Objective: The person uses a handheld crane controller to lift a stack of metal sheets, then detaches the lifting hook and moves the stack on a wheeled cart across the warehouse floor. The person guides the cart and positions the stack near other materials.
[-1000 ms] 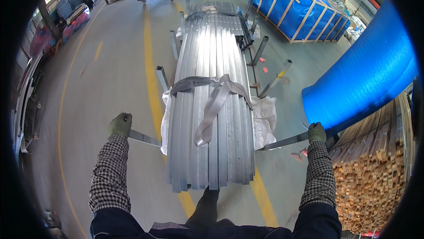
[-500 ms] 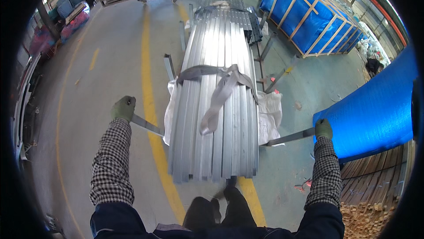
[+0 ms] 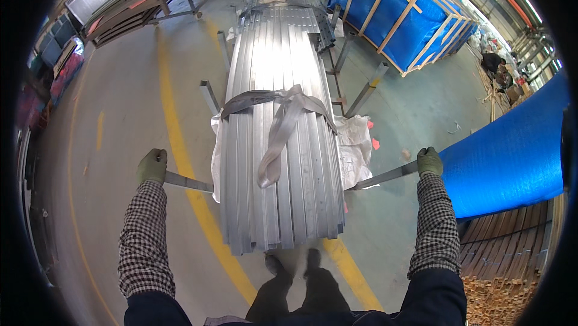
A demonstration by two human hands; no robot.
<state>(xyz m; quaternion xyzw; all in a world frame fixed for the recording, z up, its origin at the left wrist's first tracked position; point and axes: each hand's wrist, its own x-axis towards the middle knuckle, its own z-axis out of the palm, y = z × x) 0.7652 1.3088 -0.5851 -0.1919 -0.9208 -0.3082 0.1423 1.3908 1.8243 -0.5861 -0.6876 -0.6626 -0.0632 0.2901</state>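
Clasping a metal post apiece, our left hand and right hand show a clenched grip! Between them lie our silvery bars, grey strap across, blue-wrapped crate standing far right.

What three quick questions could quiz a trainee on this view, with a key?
1. What are the left hand and right hand each gripping?
2. True or false: the grey strap lies across the top of the metal bars.
3. What colour is the wrapping on the timber-framed crate: A red, B blue, C white?
Key: 1. a grey metal post on the left, another on the right; 2. true; 3. B.
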